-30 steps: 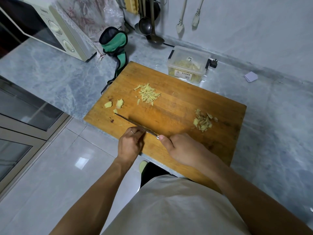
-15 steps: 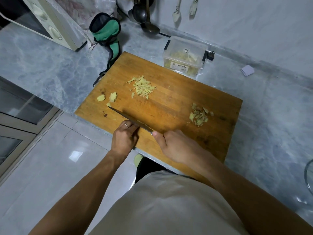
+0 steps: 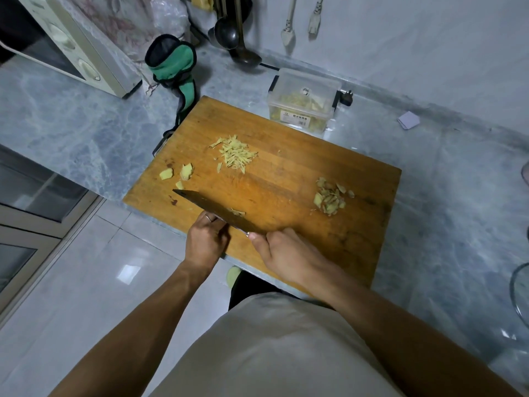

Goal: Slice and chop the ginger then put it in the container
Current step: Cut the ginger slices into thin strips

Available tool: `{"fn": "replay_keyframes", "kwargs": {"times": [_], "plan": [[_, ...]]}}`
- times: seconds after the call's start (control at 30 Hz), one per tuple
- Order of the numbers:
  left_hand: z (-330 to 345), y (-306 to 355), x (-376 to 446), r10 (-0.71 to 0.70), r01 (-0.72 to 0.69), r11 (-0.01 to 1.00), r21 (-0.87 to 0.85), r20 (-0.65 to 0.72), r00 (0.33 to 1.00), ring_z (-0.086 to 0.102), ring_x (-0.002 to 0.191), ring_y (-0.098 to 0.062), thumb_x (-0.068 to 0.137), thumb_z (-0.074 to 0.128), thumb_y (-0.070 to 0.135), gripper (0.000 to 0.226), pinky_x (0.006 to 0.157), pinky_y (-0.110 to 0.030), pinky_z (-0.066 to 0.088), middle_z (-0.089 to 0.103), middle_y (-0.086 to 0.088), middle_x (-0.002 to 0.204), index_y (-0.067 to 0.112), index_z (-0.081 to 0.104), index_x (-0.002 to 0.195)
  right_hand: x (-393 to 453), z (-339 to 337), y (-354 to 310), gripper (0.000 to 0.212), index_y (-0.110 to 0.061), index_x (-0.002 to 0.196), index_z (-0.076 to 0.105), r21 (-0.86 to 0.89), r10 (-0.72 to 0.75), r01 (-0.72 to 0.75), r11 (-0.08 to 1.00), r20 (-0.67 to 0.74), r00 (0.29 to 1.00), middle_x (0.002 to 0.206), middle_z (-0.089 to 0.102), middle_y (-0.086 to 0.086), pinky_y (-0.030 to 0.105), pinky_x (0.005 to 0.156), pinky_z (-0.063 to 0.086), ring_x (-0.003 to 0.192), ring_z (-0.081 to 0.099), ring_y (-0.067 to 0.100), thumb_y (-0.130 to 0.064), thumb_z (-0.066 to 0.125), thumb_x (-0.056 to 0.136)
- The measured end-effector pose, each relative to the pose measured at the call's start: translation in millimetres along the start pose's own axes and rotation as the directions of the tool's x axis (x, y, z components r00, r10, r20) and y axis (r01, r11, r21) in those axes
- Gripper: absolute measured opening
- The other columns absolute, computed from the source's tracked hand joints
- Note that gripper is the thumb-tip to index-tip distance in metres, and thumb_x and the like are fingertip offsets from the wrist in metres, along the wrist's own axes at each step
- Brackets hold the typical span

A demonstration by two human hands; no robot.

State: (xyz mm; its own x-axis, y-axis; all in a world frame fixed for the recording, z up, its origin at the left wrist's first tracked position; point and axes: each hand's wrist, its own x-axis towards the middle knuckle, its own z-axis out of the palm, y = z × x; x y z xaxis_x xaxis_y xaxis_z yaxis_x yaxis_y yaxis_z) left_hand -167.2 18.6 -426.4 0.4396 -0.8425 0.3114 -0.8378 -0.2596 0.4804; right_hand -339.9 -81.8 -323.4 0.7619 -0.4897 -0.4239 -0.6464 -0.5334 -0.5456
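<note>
A wooden cutting board (image 3: 286, 173) lies on the marble counter. On it are a pile of ginger slivers (image 3: 235, 153), a few ginger chunks (image 3: 186, 171) at its left, and a heap of ginger scraps (image 3: 329, 196) at its right. My right hand (image 3: 289, 253) grips the handle of a knife (image 3: 211, 206) near the board's front edge; the blade points left with a ginger bit stuck to its flat side. My left hand (image 3: 204, 242) sits against the blade's near side with curled fingers, the fingertips hidden. A clear plastic container (image 3: 304, 102) holding some ginger stands behind the board.
A microwave (image 3: 71, 50) stands at the back left, with a green and black pouch (image 3: 171, 64) beside it. Ladles (image 3: 229, 32) hang on the wall behind. A folded paper (image 3: 408, 120) lies at the back right. A glass rim (image 3: 519, 293) shows at the right edge.
The knife blade has tilted so its flat side with a stuck ginger bit now faces up. Both hands stay at the board's front edge.
</note>
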Motion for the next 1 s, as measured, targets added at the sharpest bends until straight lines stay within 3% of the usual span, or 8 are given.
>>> {"fn": "replay_keyframes", "kwargs": {"times": [0.2,0.5,0.57,0.67,0.8,0.87,1.0], "plan": [[3.2,3.3,-3.9,-0.091,0.091,0.996,-0.014,-0.044,0.995,0.053,0.088,-0.02,0.065,0.058,-0.003,0.032,0.055,-0.034,0.056,0.069,-0.009,0.081,0.006,0.078,0.088,1.7,-4.9,2.1,0.071,-0.013,0.055,0.044,0.001,-0.046,0.046,0.999,0.003,0.999,0.055,0.047,0.006,0.034,0.056,0.036,0.053,0.049,0.023,-0.055,0.022,0.107],[9.9,1.8,-5.7,-0.15,0.146,0.987,-0.062,-0.065,0.987,0.058,0.088,-0.021,0.067,0.056,-0.003,0.036,0.062,-0.036,0.058,0.07,-0.01,0.085,0.006,0.078,0.094,6.6,-11.3,2.5,0.072,-0.012,0.053,0.042,0.023,-0.033,0.032,0.999,0.032,0.999,0.055,0.044,0.005,0.033,0.058,0.034,0.055,0.047,0.021,-0.055,0.022,0.107],[11.2,1.2,-5.3,-0.148,0.144,0.988,-0.058,-0.068,0.987,0.057,0.088,-0.022,0.064,0.055,-0.004,0.038,0.062,-0.035,0.057,0.07,-0.01,0.085,0.006,0.078,0.093,9.6,-6.5,3.8,0.071,-0.012,0.054,0.042,0.029,-0.028,0.027,0.999,0.039,0.999,0.056,0.044,0.005,0.034,0.062,0.038,0.059,0.049,0.024,-0.056,0.021,0.107],[11.2,1.3,-3.6,-0.144,0.14,0.989,-0.054,-0.078,0.987,0.054,0.089,-0.02,0.06,0.058,-0.011,0.038,0.062,-0.033,0.056,0.07,-0.011,0.084,0.005,0.077,0.089,13.8,0.3,3.0,0.069,-0.015,0.058,0.044,0.038,-0.015,0.014,0.999,0.049,0.999,0.065,0.044,0.007,0.038,0.075,0.044,0.081,0.055,0.033,-0.058,0.018,0.105],[8.3,4.8,-3.5,-0.13,0.127,0.991,-0.04,-0.082,0.988,0.054,0.088,-0.022,0.055,0.065,-0.02,0.042,0.059,-0.032,0.054,0.07,-0.012,0.085,0.005,0.077,0.086,8.6,3.3,0.7,0.067,-0.011,0.073,0.055,0.035,-0.006,0.005,0.999,0.03,1.0,0.092,0.06,0.018,0.042,0.084,0.047,0.101,0.055,0.034,-0.056,0.018,0.106],[8.8,3.5,-3.8,-0.121,0.119,0.992,-0.034,-0.085,0.989,0.053,0.088,-0.021,0.055,0.066,-0.021,0.042,0.06,-0.032,0.054,0.071,-0.012,0.086,0.005,0.077,0.086,6.9,2.8,2.4,0.07,-0.009,0.075,0.059,0.015,-0.013,0.013,1.0,0.024,1.0,0.091,0.063,0.017,0.04,0.077,0.048,0.093,0.057,0.032,-0.057,0.018,0.106],[10.1,1.3,-5.2,-0.139,0.137,0.99,-0.036,-0.061,0.988,0.055,0.089,-0.021,0.059,0.067,-0.019,0.041,0.063,-0.034,0.056,0.071,-0.012,0.086,0.005,0.077,0.091,6.3,-6.2,6.4,0.071,-0.01,0.063,0.051,-0.02,-0.043,0.043,0.999,0.026,0.999,0.067,0.054,0.009,0.034,0.06,0.037,0.064,0.052,0.025,-0.056,0.02,0.106]]}}
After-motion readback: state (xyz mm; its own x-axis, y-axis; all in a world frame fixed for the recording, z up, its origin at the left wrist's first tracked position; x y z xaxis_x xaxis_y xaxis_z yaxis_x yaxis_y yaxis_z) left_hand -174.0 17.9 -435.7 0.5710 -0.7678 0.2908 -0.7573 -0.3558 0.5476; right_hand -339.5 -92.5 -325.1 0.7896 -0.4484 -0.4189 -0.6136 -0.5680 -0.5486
